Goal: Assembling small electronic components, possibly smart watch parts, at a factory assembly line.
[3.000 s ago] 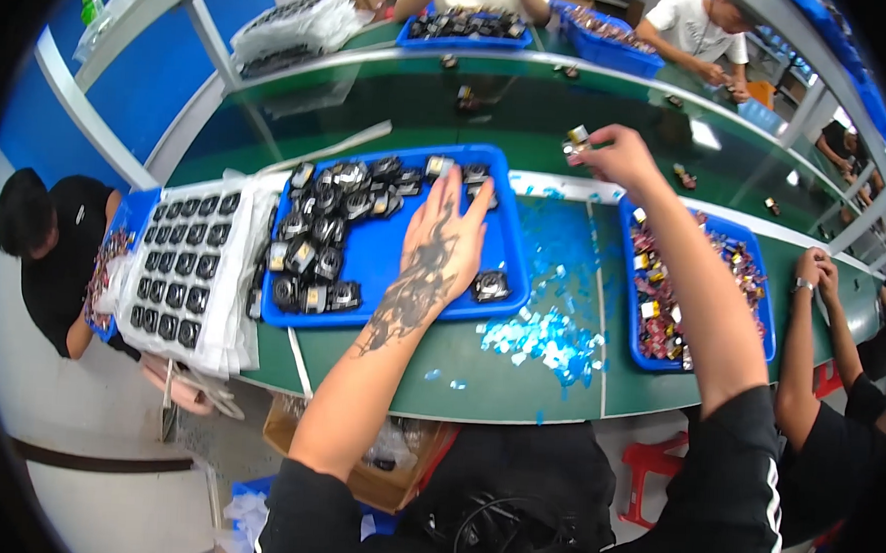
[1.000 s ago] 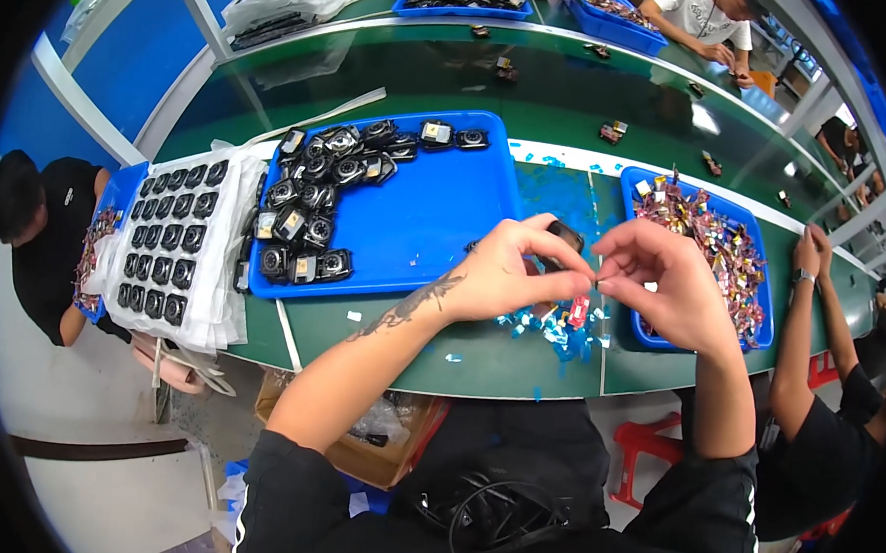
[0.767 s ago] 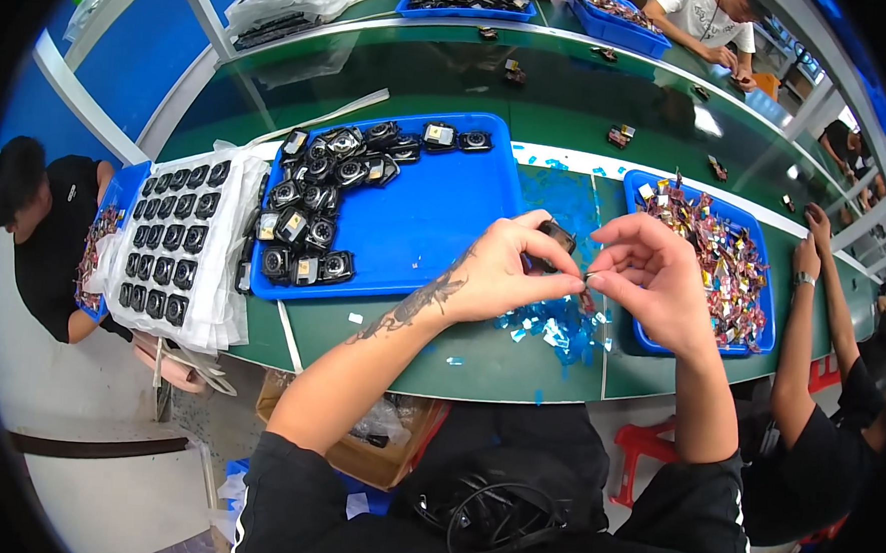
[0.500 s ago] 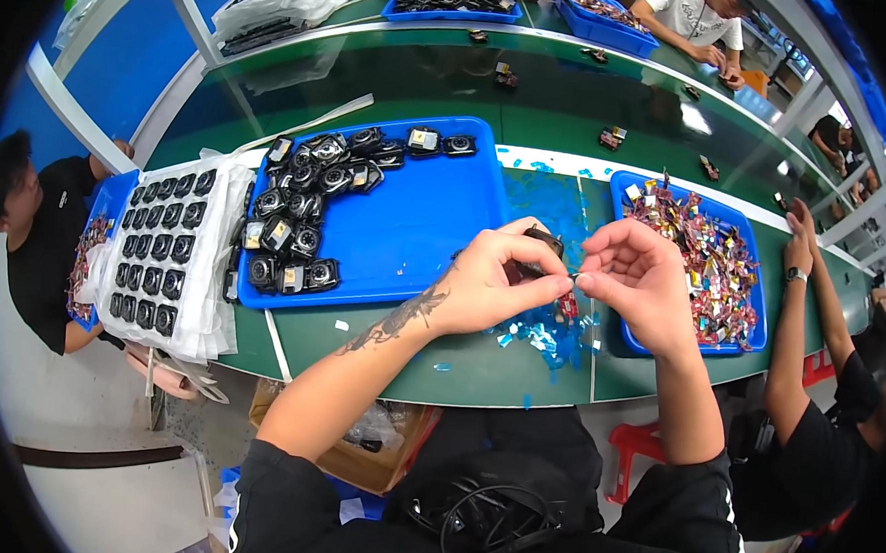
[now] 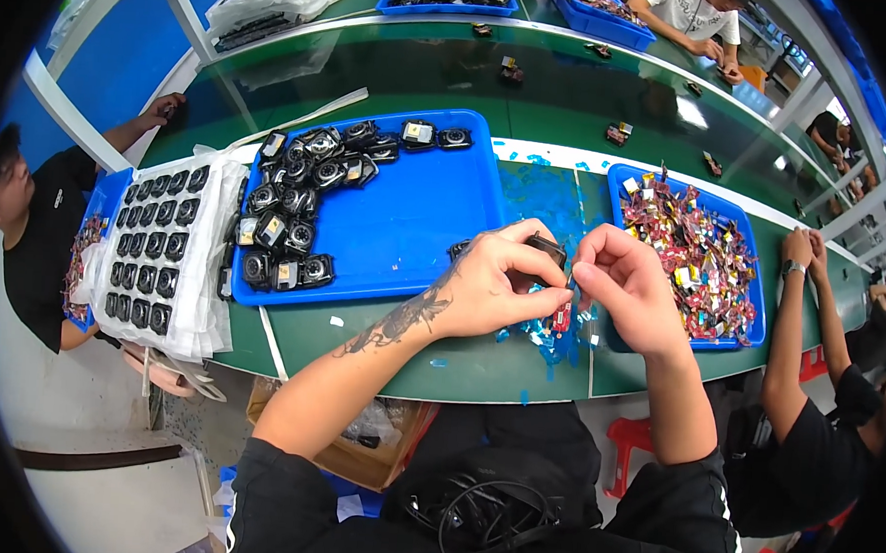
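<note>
Above the bench in front of me, my left hand [image 5: 498,287] is closed around a small black watch-like housing [image 5: 547,247]; my fingers cover most of it. Close beside it, my right hand [image 5: 631,291] has thumb and forefinger pinched together, and whatever is between the tips is too small to make out. Just below the left fingertips shows a small red circuit board [image 5: 561,319]; I cannot tell whether it hangs from the housing or lies on the bench. Bits of blue and white film [image 5: 545,344] lie scattered under my hands.
Left of my hands, a blue tray [image 5: 406,225] holds black housings along its left and far sides. A right-hand blue tray [image 5: 760,293] is heaped with red boards. Farther left stands a white tray of housings [image 5: 146,251]. Parts dot the green conveyor [image 5: 374,63]. Co-workers sit around.
My right hand has drawn slightly away from the left, its fingers curling in more. More of the black housing shows. The co-worker at left has stretched an arm toward the conveyor.
</note>
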A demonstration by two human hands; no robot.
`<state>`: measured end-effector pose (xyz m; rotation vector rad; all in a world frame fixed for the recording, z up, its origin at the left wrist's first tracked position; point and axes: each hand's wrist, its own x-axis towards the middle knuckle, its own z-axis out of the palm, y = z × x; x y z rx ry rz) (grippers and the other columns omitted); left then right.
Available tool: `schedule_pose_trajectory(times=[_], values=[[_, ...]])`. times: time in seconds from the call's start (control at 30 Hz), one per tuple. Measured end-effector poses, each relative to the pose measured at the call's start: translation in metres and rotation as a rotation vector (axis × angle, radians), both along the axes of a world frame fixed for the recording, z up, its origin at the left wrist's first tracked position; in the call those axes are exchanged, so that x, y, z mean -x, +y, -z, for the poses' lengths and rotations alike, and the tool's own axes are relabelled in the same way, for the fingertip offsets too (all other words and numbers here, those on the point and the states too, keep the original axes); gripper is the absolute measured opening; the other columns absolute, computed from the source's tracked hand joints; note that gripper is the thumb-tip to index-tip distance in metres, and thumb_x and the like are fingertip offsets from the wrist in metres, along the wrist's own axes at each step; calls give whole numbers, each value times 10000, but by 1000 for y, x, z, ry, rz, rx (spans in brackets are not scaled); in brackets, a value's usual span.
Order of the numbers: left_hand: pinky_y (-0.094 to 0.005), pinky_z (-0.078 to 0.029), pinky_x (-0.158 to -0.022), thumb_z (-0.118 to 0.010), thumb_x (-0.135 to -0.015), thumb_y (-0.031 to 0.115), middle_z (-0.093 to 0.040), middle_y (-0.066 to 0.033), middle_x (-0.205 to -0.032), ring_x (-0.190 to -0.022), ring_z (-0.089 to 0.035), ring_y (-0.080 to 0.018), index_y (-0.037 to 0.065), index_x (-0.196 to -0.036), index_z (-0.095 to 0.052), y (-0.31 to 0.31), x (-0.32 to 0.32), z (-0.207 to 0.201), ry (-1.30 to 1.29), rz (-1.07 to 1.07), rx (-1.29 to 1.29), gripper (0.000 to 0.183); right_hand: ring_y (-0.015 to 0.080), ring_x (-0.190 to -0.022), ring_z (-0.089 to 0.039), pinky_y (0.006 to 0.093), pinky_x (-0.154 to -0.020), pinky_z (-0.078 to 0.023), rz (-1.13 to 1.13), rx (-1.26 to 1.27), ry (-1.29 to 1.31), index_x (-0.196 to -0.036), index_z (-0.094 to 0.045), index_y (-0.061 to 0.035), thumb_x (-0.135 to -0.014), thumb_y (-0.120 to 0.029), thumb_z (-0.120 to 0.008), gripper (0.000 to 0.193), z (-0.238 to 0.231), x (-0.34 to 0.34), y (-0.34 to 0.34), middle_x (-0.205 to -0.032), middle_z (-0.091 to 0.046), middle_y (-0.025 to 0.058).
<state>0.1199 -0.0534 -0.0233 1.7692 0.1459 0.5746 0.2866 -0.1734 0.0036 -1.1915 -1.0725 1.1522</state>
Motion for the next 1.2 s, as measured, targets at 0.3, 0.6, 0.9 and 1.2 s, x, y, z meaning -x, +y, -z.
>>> schedule_pose_trajectory(times=[0.3, 0.6, 0.9, 1.2], values=[[-238, -454, -678, -733, -795, 68, -578, -52, -932, -790, -554, -98, -6, -857, -713, 7, -4, 4, -21, -104, -23, 99, 247, -681, -564, 336, -617, -459, 233, -303, -817, -878, -512, 13, -846, 51, -585, 88, 4, 17, -11, -804, -537, 120], [-222, -443, -622, -693, -859, 90, -597, -32, -852, -706, -553, -78, -8, -888, -709, 5, -2, 2, 41, 54, 269, 103, 85, -809, -579, 241, -687, -482, 218, -132, -158, -1115, -622, 1, -906, -21, -605, 210, 20, 17, -6, -912, -630, 35], [-259, -515, -794, -535, -950, 52, -640, -57, -1019, -912, -602, -107, 0, -1193, -615, 0, -10, 5, 43, -129, 349, 261, 102, -798, -606, 229, -685, -518, 406, -358, -120, -933, -578, -3, -858, 16, -651, 106, 23, 7, -12, -918, -621, 77], [-288, -424, -988, -450, -929, -69, -553, -103, -1228, -1122, -540, -142, 52, -1439, -328, -5, -7, 7, -29, -24, 342, 538, 102, -700, -638, 241, -592, -499, 490, -204, -696, -919, -673, 9, -805, 8, -693, 116, 8, 31, 5, -816, -677, 75]])
